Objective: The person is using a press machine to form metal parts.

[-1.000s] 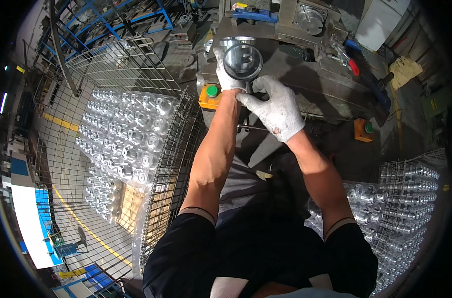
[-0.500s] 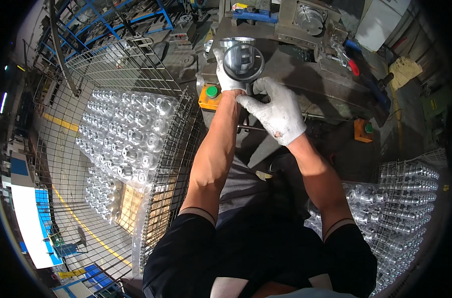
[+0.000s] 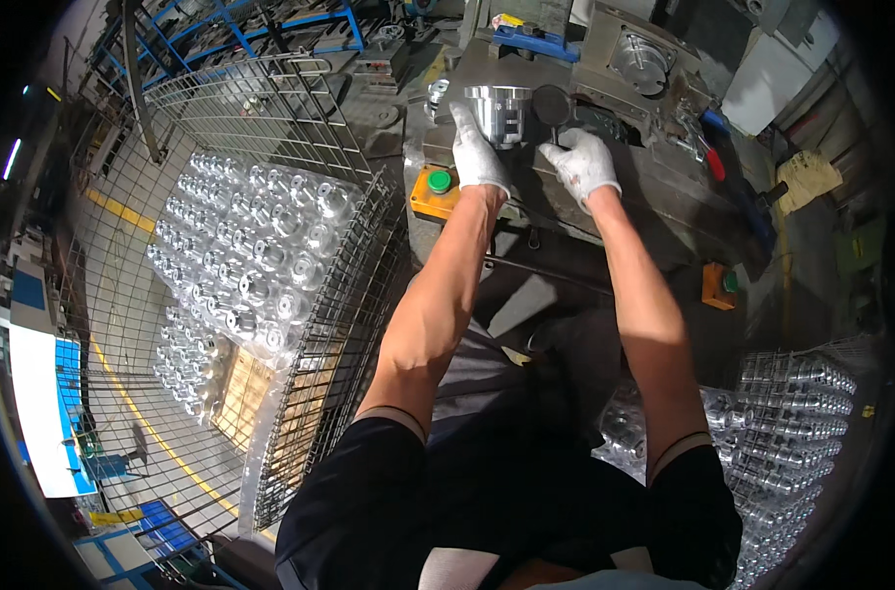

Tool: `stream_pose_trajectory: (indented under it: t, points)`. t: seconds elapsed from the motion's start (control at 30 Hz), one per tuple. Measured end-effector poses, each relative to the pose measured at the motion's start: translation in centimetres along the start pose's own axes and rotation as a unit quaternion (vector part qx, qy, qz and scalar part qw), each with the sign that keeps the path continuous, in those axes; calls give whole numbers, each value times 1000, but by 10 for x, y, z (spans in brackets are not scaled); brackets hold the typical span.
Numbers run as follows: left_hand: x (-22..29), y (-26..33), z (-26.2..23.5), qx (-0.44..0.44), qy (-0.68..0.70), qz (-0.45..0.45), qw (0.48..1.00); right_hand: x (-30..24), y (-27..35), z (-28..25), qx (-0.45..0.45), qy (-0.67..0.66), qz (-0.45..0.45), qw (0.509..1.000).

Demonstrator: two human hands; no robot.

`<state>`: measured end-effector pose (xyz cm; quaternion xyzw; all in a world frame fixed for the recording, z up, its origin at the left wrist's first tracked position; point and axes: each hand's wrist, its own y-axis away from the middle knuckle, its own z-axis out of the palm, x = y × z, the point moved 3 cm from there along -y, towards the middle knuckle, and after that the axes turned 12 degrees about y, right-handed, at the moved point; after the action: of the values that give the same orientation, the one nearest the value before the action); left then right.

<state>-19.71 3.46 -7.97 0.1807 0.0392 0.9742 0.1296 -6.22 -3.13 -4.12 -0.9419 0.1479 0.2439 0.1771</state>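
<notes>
Head view, looking down along both forearms toward a grey machine bench (image 3: 654,197) at 12 o'clock.

Left hand (image 3: 479,152): white work glove, fingers wrapped around the side of a shiny metal cup-shaped part (image 3: 498,110), which it grasps and holds upright-tilted just above the bench, open mouth toward the camera. The part sits at 12 o'clock from the hand, touching the glove.

Right hand (image 3: 583,162): white work glove, at 3 o'clock from the part and just beside it. Its fingertips pinch a round dark disc (image 3: 552,105), which lies against the right edge of the metal part; whether the disc touches the part's rim cannot be told.

Yellow box with a green push button (image 3: 436,189): on the bench edge, at 8 o'clock from the left hand, just beside the wrist. A second orange box with a green button (image 3: 719,285) stands well apart, at 4 o'clock from the right hand.

Wire-mesh cage (image 3: 300,324): at 9 o'clock from the left forearm, holding layers of similar shiny metal parts (image 3: 251,246) packed in rows under clear film. A second stack of metal parts (image 3: 792,413) fills another cage at 4 o'clock, beside the right elbow.

Round metal fixture (image 3: 639,54): mounted on the machine at 1 o'clock from the hands, apart from both.
</notes>
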Motion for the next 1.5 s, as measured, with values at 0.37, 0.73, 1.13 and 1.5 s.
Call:
stream_pose_trajectory:
  t: [0.37, 0.73, 1.13, 1.5]
  points:
    - [1, 16, -13, -11, 14, 16, 1000, -4, -40, 28, -66, 155, 35, 985]
    - [-1, 13, -13, -12, -11, 26, 1000, -3, -35, 25, -50, 168, 47, 983]
    - [1, 17, -10, 7, -8, 40, 999, 4, -33, 30, 15, 127, 33, 991]
    - [-25, 53, 0, -22, -66, -54, 996, -5, 60, -5, 148, -118, -31, 981]
